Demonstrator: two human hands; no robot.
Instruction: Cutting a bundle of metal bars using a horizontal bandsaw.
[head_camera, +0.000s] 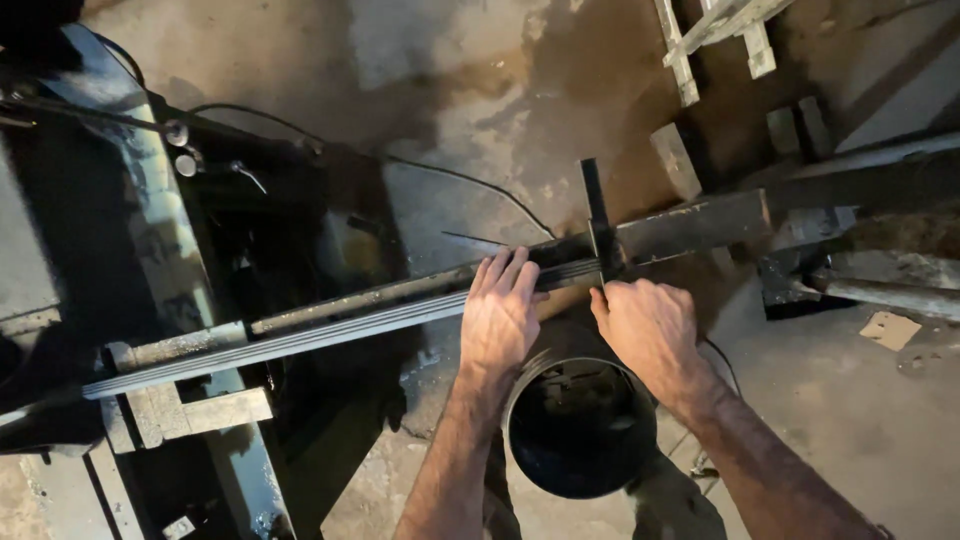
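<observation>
hands — left (500, 312) flat on metal strips (300, 340) | right (648, 322) against stop (upright bar) (597, 225) | bucket (578, 425) below

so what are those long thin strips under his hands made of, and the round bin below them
The long strips look like bare metal, probably steel or aluminium: grey, straight, with a dull sheen along their edges. The left hand lies flat on them; the right hand rests at their end by a dark upright stop. The round bin has a thin dark matte rim; sheet metal or plastic, hard to tell.
</observation>
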